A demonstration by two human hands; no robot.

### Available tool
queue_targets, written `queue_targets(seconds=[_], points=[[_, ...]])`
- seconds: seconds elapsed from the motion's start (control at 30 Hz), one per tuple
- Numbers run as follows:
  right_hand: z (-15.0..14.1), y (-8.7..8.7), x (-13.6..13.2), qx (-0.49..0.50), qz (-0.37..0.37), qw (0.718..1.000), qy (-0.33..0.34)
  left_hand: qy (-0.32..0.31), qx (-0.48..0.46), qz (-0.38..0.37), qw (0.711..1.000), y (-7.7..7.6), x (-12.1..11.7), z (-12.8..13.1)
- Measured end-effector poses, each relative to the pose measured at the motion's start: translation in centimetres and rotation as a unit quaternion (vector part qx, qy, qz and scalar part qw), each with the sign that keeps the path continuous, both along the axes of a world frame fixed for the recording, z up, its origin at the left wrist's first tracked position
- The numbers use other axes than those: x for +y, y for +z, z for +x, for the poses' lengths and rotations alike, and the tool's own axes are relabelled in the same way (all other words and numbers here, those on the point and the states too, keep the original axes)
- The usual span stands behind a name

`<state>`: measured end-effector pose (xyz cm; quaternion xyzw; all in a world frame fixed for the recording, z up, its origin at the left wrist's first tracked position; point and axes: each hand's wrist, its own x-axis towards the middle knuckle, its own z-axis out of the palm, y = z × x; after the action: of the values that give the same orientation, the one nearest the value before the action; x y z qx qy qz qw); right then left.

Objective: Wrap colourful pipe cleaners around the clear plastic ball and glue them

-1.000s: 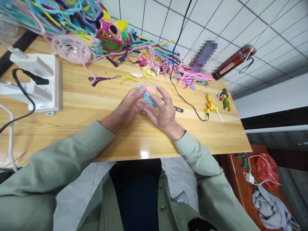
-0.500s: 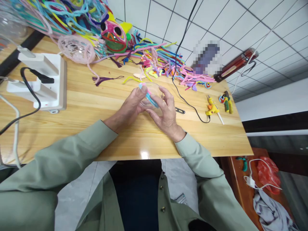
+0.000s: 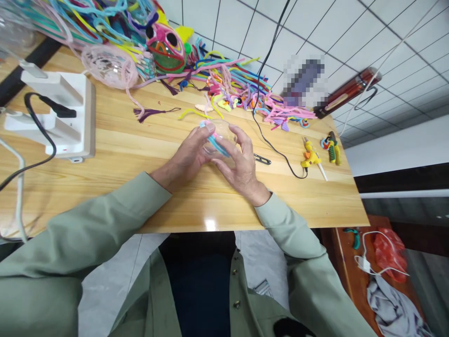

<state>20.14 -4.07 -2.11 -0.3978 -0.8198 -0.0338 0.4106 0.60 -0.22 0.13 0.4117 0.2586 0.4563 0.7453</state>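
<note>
Between my hands is a clear plastic ball (image 3: pixel 224 128), held just above the wooden table near its middle. A fuzzy blue pipe cleaner (image 3: pixel 219 146) with a pink part near its upper end lies across the ball's surface. My left hand (image 3: pixel 192 152) grips the ball from the left, its thumb pressing on the upper end of the pipe cleaner. On the other side my right hand (image 3: pixel 240 161) curls round the ball, with a finger on the lower part of the strip. The ball's underside is hidden by my palms and fingers.
A yellow glue gun (image 3: pixel 310 158) and pliers (image 3: pixel 333 149) lie at the right. Its black cord (image 3: pixel 270 135) runs up past the pipe cleaner heap (image 3: pixel 224 77). A white power strip (image 3: pixel 79 117) stands left. Behind my right hand lies a small black tool (image 3: pixel 262 159). A decorated ball (image 3: pixel 166 56) sits at the back.
The view has shifted slightly. Both hands keep their hold on the ball, and the blue pipe cleaner with its pink part has moved only a little under my fingers.
</note>
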Motion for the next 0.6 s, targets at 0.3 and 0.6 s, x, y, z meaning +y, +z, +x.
queue_targets(seconds=[0.3,0.6], points=[[0.1,0.6,0.2,0.025,-0.070,0.997,0.022,0.031,-0.021,-0.032,0.999,0.5,-0.3,0.5],[0.6,2.2,-0.6,0.109,0.036,0.993,-0.014,0.004,-0.012,-0.074,0.997,1.4,0.2,-0.4]])
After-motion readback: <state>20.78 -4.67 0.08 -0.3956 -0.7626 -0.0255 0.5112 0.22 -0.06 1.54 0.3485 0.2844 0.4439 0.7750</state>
